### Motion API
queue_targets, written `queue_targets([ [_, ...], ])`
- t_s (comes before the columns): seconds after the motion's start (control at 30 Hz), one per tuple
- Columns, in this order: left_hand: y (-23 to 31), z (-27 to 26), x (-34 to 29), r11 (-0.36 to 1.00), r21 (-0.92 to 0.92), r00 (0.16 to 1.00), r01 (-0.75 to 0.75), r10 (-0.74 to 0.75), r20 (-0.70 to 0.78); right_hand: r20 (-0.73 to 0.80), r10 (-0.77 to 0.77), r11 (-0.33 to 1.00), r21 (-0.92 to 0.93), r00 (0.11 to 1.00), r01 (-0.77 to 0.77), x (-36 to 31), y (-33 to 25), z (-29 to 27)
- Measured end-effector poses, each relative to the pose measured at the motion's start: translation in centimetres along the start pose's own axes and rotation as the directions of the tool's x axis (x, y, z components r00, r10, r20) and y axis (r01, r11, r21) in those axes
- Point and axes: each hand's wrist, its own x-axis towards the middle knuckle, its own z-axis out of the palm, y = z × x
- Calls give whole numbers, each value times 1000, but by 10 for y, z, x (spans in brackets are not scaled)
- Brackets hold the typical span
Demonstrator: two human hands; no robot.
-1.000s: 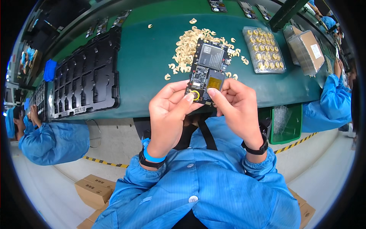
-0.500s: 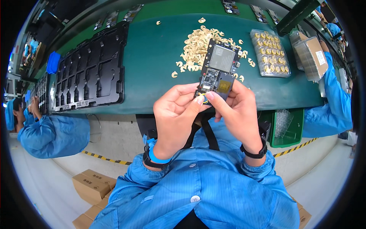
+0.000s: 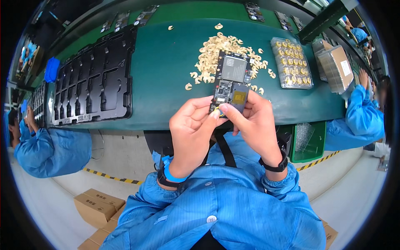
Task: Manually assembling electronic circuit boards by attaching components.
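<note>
Both my hands hold a black circuit board (image 3: pixel 234 70) upright above the table's near edge. It carries a large silver shield plate and a black square block with a gold patch. My left hand (image 3: pixel 189 131) is closed on the board's lower left corner. Its thumb presses by a small round blue part with a yellow rim (image 3: pixel 220 111), mostly covered by the thumbs. My right hand (image 3: pixel 256 125) grips the lower right edge, thumb tip at that same part. Behind the board lies a heap of small cream C-shaped pieces (image 3: pixel 208 58).
A black moulded tray (image 3: pixel 93 79) lies at the left beside a blue box (image 3: pixel 51 70). To the right are a clear tray of round yellow-topped parts (image 3: pixel 292 64) and stacked packs (image 3: pixel 335 68). A green bin (image 3: pixel 310 143) sits below the edge. Co-workers in blue sit on both sides.
The board has turned from leaning right to standing nearly straight, its top moving left. Both thumbs stay at its lower corner. The whole view has shifted slightly.
</note>
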Motion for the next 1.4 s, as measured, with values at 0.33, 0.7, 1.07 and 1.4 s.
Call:
queue_targets([
  [0.33, -5, -9, 8, 999, -51, 1000, 14, -14, -6, 2, -2, 997, -83, 1000, 2, 9, -3, 5],
  [0.7, 2, -24, 23, 999, -41, 999, 35, -36, -23, 19, -2, 997, -76, 1000, 3, 23, -4, 19],
  [1.07, 7, -51, 35, 998, 21, 993, -65, 67, -102, 36, -62, 985, -159, 997, 67, 87, -29, -5],
  [1.4, -21, -66, 38, 964, 221, 979, -146, 173, -107, -310, -223, 957, -249, 924, 147, 345, 6, -102],
])
